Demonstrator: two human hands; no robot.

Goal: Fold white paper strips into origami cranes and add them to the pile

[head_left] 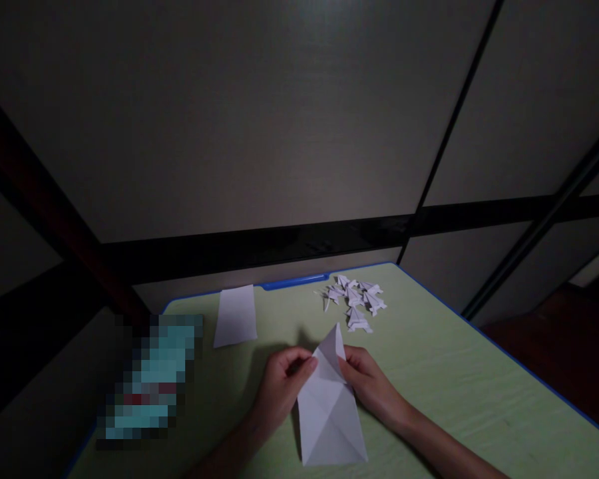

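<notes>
A white sheet of paper (329,426) with diagonal creases is held up over the near part of the table. Its far end is folded to a point. My left hand (287,379) pinches the left edge near that point, thumb on top. On the opposite edge, my right hand (372,382) grips the paper, its thumb against the folded flap. The fingers beneath the sheet are partly hidden. Just beyond the point lie several small folded paper figures (358,319), grouped together.
The pale green table (429,372) has a blue rim with a blue groove (295,282) at the back. A stack or sheet of white paper (235,316) lies at the back left. A blurred-out turquoise object (154,379) is at the left edge. Cabinet panels (279,133) stand behind.
</notes>
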